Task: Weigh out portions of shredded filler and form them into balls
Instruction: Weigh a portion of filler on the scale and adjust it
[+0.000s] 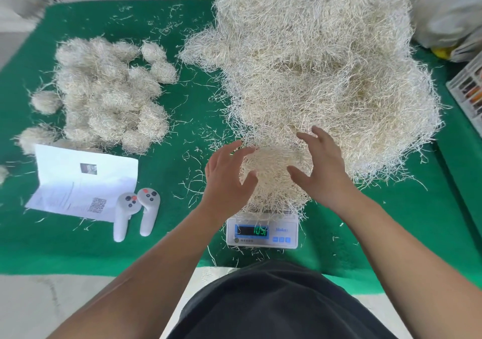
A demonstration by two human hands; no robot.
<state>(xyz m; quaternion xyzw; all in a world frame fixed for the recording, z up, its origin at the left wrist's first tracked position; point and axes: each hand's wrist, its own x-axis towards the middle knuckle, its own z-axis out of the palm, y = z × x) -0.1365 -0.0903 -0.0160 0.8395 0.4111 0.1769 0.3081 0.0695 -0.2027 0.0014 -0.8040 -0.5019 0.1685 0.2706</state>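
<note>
A portion of pale shredded filler lies heaped on a small white digital scale, whose green digits are lit. My left hand hovers at the portion's left side with fingers spread. My right hand is at its right side, fingers spread too, and neither hand grips anything. A big loose mound of the same filler rises behind the scale. Several formed balls are grouped at the left on the green mat.
A folded white paper sheet and two white handheld controllers lie left of the scale. A white crate and a plastic bag sit at the right edge. Loose strands litter the mat.
</note>
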